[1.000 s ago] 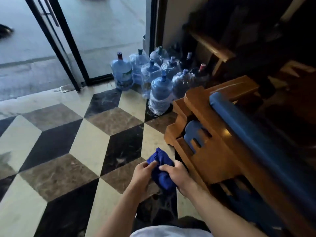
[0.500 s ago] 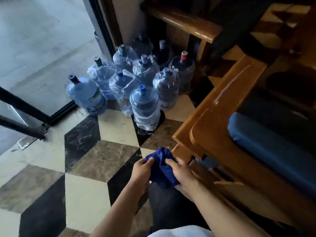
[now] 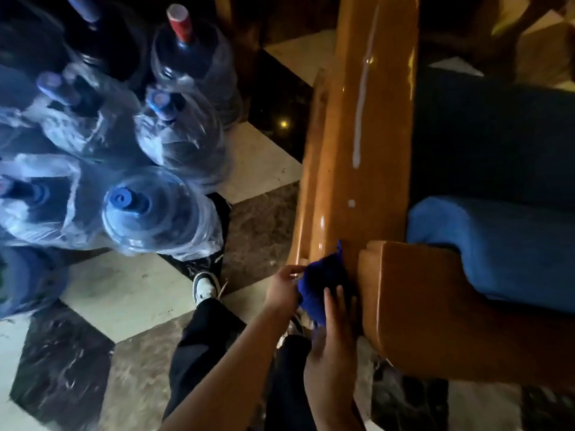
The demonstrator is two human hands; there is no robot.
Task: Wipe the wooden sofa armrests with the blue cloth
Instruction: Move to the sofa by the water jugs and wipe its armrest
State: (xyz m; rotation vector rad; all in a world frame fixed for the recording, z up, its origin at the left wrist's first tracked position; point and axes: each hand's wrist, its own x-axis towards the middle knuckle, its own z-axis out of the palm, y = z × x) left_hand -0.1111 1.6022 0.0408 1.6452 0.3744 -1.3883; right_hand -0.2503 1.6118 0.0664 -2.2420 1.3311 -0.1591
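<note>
the glossy orange-brown wooden sofa armrest [image 3: 370, 126] runs as a long plank from the top of the view down toward the person, its long axis near vertical in the frame and leaning slightly left toward the near end. a pale streak lies along its upper surface, following the same axis. the bunched deep-blue cloth [image 3: 323, 284] sits at the near end of this armrest, against the wood, just left of the rounded wooden front block of the sofa frame [image 3: 435, 312]. one corner of the cloth points up along the armrest.

the left hand [image 3: 281, 290] holds the cloth's left edge, fingers curled onto the fabric. the right hand [image 3: 333, 346] lies on the lower part of the cloth with fingers extended and close together, pointing up the armrest; whether the thumb grips the fabric cannot be told.

right of the armrest lies a blue padded seat cushion [image 3: 504, 250], with a darker blue cushion behind it. left of the sofa stands a cluster of large clear-blue plastic water jugs [image 3: 155, 209], several wrapped in plastic film, blurred. the patterned marble floor [image 3: 130, 293] in cream, brown and black tiles lies below. a black trouser leg and a white-toed shoe [image 3: 205, 286] stand between jugs and sofa.
</note>
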